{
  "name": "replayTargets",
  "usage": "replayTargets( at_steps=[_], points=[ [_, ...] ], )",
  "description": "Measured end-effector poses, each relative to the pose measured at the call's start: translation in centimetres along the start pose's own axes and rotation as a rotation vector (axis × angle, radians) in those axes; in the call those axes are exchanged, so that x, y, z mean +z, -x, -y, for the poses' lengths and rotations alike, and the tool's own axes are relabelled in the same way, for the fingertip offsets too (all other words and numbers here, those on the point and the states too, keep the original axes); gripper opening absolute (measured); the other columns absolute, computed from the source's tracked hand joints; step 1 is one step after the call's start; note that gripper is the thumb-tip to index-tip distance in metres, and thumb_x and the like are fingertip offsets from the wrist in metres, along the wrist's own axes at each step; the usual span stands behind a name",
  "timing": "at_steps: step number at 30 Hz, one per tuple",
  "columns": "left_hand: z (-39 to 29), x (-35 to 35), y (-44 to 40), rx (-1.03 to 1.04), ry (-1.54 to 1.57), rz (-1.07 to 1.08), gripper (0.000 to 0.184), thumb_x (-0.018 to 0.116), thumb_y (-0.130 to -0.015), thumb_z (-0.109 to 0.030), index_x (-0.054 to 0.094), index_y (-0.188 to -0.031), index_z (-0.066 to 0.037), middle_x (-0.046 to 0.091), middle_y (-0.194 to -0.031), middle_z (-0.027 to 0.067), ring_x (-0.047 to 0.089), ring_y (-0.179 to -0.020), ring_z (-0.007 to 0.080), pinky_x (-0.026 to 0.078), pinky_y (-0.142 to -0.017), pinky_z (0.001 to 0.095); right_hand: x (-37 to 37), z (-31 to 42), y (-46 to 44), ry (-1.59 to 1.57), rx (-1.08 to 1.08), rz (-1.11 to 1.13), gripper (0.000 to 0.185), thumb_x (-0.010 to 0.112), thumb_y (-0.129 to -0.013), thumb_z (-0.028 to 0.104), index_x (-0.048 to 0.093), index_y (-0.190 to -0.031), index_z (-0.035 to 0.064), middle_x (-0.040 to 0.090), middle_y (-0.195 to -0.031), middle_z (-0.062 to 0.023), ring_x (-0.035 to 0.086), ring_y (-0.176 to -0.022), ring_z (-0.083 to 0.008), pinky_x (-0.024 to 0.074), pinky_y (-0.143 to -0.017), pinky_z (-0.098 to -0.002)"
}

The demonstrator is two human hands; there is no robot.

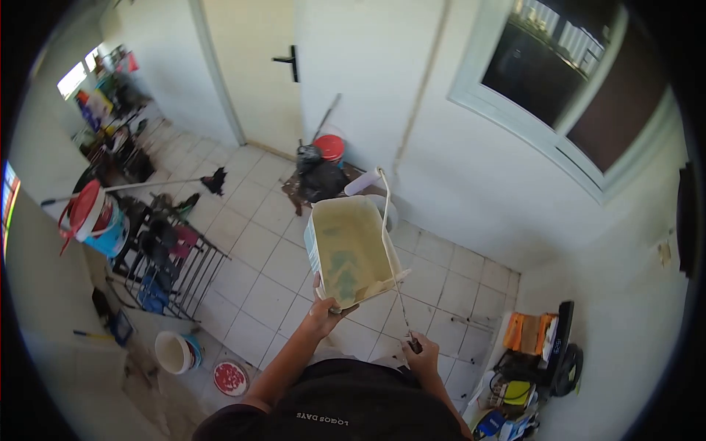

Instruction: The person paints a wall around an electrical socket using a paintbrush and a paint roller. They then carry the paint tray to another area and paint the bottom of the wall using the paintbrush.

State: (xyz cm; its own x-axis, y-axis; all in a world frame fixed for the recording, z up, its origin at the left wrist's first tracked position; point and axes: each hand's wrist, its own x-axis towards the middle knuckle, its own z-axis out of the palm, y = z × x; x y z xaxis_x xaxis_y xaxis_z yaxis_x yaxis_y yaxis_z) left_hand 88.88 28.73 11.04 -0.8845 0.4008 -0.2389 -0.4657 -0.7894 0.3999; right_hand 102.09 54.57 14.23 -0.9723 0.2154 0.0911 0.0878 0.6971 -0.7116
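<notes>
My left hand (323,314) grips the near left corner of a rectangular paint bucket (353,246), which is tilted so that its inside faces me. Its walls are coated in pale yellowish residue, with greenish patches showing at the bottom. In my right hand (421,354) is the dark handle of a paint roller (385,213). The roller's thin metal rod runs up along the bucket's right side. At its far end, the pale lilac roller sleeve (362,183) sits just beyond the bucket's far rim, and I cannot tell whether they touch.
A black metal rack (191,279) holds shoes and a red-lidded bucket (95,213) at left. A white bucket (173,352) and red-stained lid (231,377) are on the tiled floor. Black bags (323,180) lie by the door (254,73). Boxes and cables crowd a shelf (526,367) at right.
</notes>
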Motion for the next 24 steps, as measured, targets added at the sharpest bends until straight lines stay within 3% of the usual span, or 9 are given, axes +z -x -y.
replayTargets(
  at_steps=[1, 4, 7, 8, 14, 16, 17, 20, 24],
  points=[
    [-0.5, -5.2, 3.8, 0.076, 0.030, -0.005, 0.102, 0.040, -0.072, 0.012, 0.001, -0.149, -0.042, 0.025, -0.150, 0.0120, 0.038, -0.135, 0.0404, 0.040, -0.105, 0.0603, 5.0, 0.0, 2.2, -0.039, -0.067, 0.023, 0.023, 0.073, -0.079, 0.019, 0.068, -0.094, 0.0018, 0.065, -0.070, -0.0134, 0.062, -0.060, -0.0250, 0.0488, -0.061, -0.0328],
    [-5.8, -8.9, 6.1, 0.195, 0.020, -0.156, 0.105, 0.040, -0.074, 0.013, -0.003, -0.150, -0.045, 0.025, -0.151, 0.0109, 0.038, -0.135, 0.0396, 0.038, -0.105, 0.0604, 9.8, 6.4, -2.2, -0.173, -0.111, 0.208, 0.022, 0.074, -0.080, 0.019, 0.067, -0.090, 0.0009, 0.063, -0.066, -0.0121, 0.059, -0.056, -0.0225, 0.0473, -0.057, -0.0319],
    [-10.3, -13.6, 8.2, 0.320, 0.031, -0.216, 0.105, 0.038, -0.075, 0.014, -0.004, -0.150, -0.045, 0.024, -0.151, 0.0114, 0.038, -0.135, 0.0402, 0.038, -0.104, 0.0614, 14.1, 10.4, -6.2, -0.008, -0.203, 0.353, 0.022, 0.074, -0.080, 0.019, 0.066, -0.088, 0.0003, 0.061, -0.064, -0.0118, 0.058, -0.054, -0.0202, 0.0464, -0.056, -0.0316],
    [-10.1, -18.3, 11.1, 0.383, 0.080, -0.182, 0.105, 0.036, -0.074, 0.016, -0.004, -0.150, -0.045, 0.023, -0.151, 0.0123, 0.038, -0.134, 0.0409, 0.039, -0.103, 0.0619, 17.7, 10.9, -4.0, 0.030, -0.273, 0.367, 0.022, 0.074, -0.080, 0.019, 0.065, -0.088, 0.0001, 0.061, -0.063, -0.0121, 0.058, -0.054, -0.0210, 0.0466, -0.056, -0.0322],
    [-17.7, -21.2, 7.9, 0.542, 0.208, -0.312, 0.105, 0.033, -0.073, 0.018, -0.002, -0.151, -0.044, 0.023, -0.151, 0.0134, 0.037, -0.134, 0.0414, 0.039, -0.103, 0.0627, 24.8, 17.3, -15.2, 0.042, -0.429, 0.553, 0.026, 0.075, -0.080, 0.022, 0.065, -0.088, -0.0004, 0.062, -0.064, -0.0137, 0.062, -0.056, -0.0267, 0.0477, -0.056, -0.0346],
    [-19.4, -25.1, 7.6, 0.586, 0.255, -0.327, 0.105, 0.034, -0.073, 0.017, -0.002, -0.151, -0.044, 0.024, -0.151, 0.0135, 0.038, -0.134, 0.0409, 0.039, -0.104, 0.0618, 29.3, 19.0, -17.6, 0.084, -0.474, 0.604, 0.027, 0.075, -0.080, 0.023, 0.065, -0.089, -0.0006, 0.063, -0.066, -0.0145, 0.064, -0.058, -0.0285, 0.0482, -0.056, -0.0350],
    [-21.0, -25.5, 6.5, 0.590, 0.260, -0.362, 0.104, 0.035, -0.073, 0.015, -0.002, -0.150, -0.043, 0.025, -0.151, 0.0134, 0.039, -0.134, 0.0405, 0.038, -0.105, 0.0610, 31.0, 19.9, -20.4, 0.025, -0.510, 0.604, 0.024, 0.076, -0.079, 0.019, 0.064, -0.087, -0.0014, 0.059, -0.062, -0.0111, 0.052, -0.051, -0.0170, 0.0427, -0.052, -0.0314],
    [-27.0, -27.5, 1.5, 0.612, 0.266, -0.405, 0.102, 0.035, -0.073, 0.014, -0.002, -0.150, -0.042, 0.026, -0.149, 0.0147, 0.041, -0.132, 0.0407, 0.039, -0.105, 0.0601, 35.0, 24.4, -29.6, 0.078, -0.537, 0.749, 0.026, 0.076, -0.079, 0.021, 0.064, -0.088, -0.0015, 0.058, -0.062, -0.0120, 0.052, -0.053, -0.0174, 0.0428, -0.053, -0.0316],
    [-35.7, -29.5, -2.2, 0.613, 0.257, -0.464, 0.101, 0.036, -0.074, 0.012, -0.002, -0.150, -0.042, 0.027, -0.148, 0.0169, 0.044, -0.129, 0.0412, 0.040, -0.104, 0.0603, 40.7, 32.5, -37.2, 0.161, -0.556, 0.855, 0.029, 0.074, -0.081, 0.024, 0.063, -0.092, -0.0009, 0.064, -0.072, -0.0193, 0.064, -0.063, -0.0318, 0.0474, -0.059, -0.0358]
  ],
)
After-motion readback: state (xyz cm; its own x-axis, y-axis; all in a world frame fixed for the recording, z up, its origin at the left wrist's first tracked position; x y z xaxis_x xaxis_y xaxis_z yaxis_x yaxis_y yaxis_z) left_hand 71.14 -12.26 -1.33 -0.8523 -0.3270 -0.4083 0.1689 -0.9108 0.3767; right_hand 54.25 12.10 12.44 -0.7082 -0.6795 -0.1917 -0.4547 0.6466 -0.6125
